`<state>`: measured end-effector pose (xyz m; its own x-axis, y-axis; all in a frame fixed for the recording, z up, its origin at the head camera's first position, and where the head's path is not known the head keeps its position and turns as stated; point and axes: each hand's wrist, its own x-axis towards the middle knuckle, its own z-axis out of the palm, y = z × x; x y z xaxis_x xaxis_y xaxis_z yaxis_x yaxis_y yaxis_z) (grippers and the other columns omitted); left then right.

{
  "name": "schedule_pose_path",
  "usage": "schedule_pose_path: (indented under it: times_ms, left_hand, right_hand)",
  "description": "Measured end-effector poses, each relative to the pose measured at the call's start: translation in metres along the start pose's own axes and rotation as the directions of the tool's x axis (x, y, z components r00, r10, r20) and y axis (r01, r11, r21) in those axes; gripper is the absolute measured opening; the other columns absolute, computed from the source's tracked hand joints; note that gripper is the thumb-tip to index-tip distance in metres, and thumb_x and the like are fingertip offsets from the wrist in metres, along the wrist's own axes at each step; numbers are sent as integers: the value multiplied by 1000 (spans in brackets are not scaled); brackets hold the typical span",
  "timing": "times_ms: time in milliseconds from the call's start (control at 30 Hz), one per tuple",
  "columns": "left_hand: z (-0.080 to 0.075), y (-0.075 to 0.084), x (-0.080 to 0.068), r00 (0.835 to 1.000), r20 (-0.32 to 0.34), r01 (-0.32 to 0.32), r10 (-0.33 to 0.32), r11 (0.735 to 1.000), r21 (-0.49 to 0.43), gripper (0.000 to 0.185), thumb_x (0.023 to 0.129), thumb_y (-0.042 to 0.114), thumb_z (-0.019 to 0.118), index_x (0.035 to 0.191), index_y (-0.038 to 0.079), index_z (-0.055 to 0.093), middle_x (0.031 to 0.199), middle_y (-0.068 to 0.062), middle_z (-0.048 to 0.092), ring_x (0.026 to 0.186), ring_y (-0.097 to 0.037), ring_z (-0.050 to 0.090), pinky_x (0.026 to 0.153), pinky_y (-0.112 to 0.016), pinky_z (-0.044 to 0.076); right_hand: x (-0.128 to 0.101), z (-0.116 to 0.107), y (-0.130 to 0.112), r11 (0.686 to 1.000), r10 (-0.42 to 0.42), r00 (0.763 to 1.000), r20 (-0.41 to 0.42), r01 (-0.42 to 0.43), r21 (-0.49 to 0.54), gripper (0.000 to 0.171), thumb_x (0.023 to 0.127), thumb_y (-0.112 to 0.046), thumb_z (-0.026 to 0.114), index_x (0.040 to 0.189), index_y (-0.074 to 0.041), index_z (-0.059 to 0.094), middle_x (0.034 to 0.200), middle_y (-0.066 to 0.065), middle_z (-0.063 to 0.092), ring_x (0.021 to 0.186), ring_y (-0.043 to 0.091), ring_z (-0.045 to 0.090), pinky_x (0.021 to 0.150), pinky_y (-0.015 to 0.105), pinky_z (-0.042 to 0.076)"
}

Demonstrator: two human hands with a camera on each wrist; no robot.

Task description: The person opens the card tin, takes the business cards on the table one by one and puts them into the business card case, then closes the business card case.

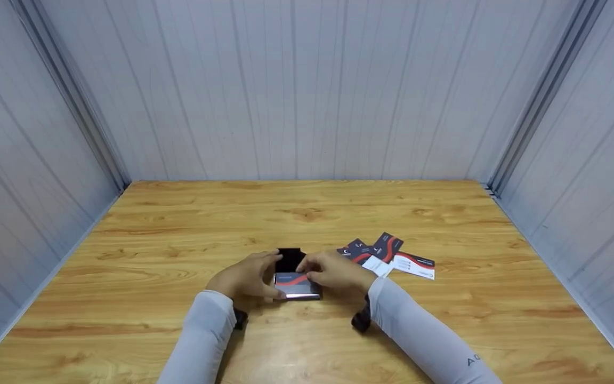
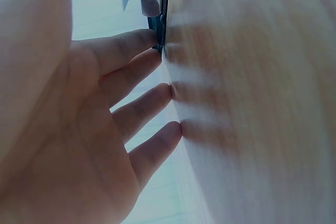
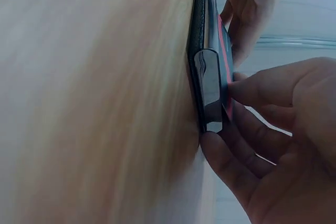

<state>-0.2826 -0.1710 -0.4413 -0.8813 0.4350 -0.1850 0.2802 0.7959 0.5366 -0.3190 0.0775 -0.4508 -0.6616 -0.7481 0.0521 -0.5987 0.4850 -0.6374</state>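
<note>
An opened business card case [image 1: 304,297] with a shiny metal rim and a dark lid lies on the table in front of the person. A dark grey business card [image 1: 292,279] with a red wave is over its tray. My left hand [image 1: 245,274] holds the case by its left side, thumb at the near corner and fingers toward the lid; the left wrist view shows fingertips [image 2: 170,92] down at the tabletop. From the right, my right hand [image 1: 333,271] pinches the card, and in the right wrist view a lower finger touches the case's metal end [image 3: 209,85].
Several loose business cards [image 1: 387,248], dark and white with red waves, lie overlapping behind and right of the right hand. The wooden table [image 1: 179,229] is bounded by pale panel walls [image 1: 307,90] at the back and both sides.
</note>
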Motion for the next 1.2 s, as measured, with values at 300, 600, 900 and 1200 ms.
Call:
schedule_pose_path:
  times_ms: [300,600,900,1200]
  left_hand:
    - [0,0,0,1000,-4,-22,22,1000,-5,101,79,47,85,156,7,34,161,-17,28,146,-34,26,117,-50,27]
    - [-1,0,0,1000,-5,-22,22,1000,-19,101,79,47,85,157,7,34,161,-16,27,147,-32,25,117,-49,26]
    - [-1,0,0,1000,-1,-8,8,1000,-22,101,79,48,85,157,10,33,162,-14,27,147,-32,25,117,-49,27]
    - [-1,0,1,1000,-2,-10,10,1000,-16,102,79,49,85,157,9,34,161,-15,27,147,-32,24,117,-49,25]
  right_hand:
    - [-1,1,-3,1000,9,1000,21,-8,-29,21,98,-4,61,115,-8,72,110,2,71,99,13,63,87,32,52]
    - [1,3,-4,996,-35,999,24,37,-80,24,92,4,63,110,-5,76,103,6,70,96,18,63,82,29,52]
    - [0,0,-4,996,-45,998,48,49,-81,23,94,3,63,112,-4,74,106,7,67,97,20,63,84,30,53]
    - [-4,-2,0,997,-55,996,72,59,-59,23,97,-1,62,118,-5,71,112,6,66,102,17,62,89,29,52]
